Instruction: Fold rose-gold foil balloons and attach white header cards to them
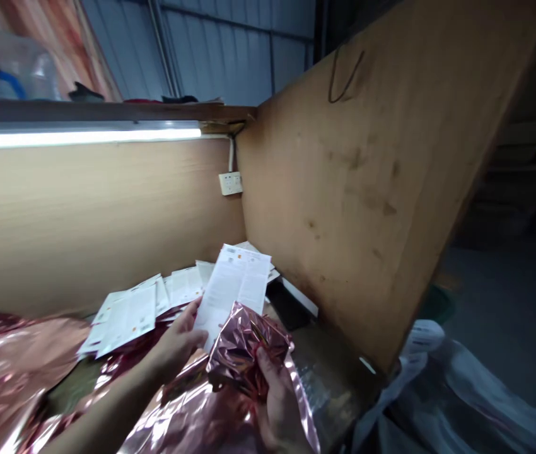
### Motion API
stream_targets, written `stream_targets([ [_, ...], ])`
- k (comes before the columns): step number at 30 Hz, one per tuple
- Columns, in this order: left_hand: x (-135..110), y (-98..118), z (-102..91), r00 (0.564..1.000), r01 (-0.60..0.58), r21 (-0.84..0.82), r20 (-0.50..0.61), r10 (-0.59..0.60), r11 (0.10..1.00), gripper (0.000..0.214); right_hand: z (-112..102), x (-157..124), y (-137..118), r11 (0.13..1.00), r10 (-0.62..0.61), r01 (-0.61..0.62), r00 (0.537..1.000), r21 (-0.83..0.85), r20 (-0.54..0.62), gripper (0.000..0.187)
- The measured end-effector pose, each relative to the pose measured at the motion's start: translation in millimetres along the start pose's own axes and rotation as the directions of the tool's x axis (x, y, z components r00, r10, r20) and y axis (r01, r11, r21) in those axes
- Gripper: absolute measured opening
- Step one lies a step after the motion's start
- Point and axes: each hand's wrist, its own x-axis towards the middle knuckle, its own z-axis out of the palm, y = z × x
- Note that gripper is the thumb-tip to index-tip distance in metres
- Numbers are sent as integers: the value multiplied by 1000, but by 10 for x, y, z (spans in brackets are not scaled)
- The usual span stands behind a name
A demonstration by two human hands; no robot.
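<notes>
My left hand (188, 331) pinches the lower left edge of a printed white sheet (234, 277), which leans up toward the corner. In my right hand (275, 394) is a bunched piece of shiny pink foil (244, 347), gripped with the thumb on top. The foil overlaps the sheet's lower end, so that part of the sheet is hidden. Below and between my hands, a larger spread of pink foil (192, 419) covers the front of the table. Left of my left hand lie several similar printed sheets (130, 315), overlapping in a loose row.
More pink foil (22, 353) lies at the left. A wooden side panel (367, 189) closes off the right, with a wall socket (231, 183) near the corner. A lit tube lamp (83, 137) runs under the shelf (107, 112). Pale plastic sheeting (461, 384) is at lower right.
</notes>
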Motion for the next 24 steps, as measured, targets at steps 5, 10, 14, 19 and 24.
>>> stream_targets([
  [5,-1134,-218,-667,906,-90,18,-415,89,996,81,379,-521,247,967,243,-242,970,82,-8,30],
  [10,-1851,-295,-1006,789,-105,-15,-610,74,994,62,914,-1017,549,895,418,-444,869,44,264,32],
  [14,-2321,-404,-1081,860,-120,-231,-510,-15,965,58,1211,-1113,732,864,466,-502,831,48,304,28],
  [19,-2621,-592,-1322,777,-177,-202,-629,11,963,56,1306,-1156,923,760,617,-650,711,-20,338,28],
  [24,-2780,-498,-1365,745,-271,-281,-666,16,921,69,1406,-1185,1057,806,575,-591,768,-32,284,27],
])
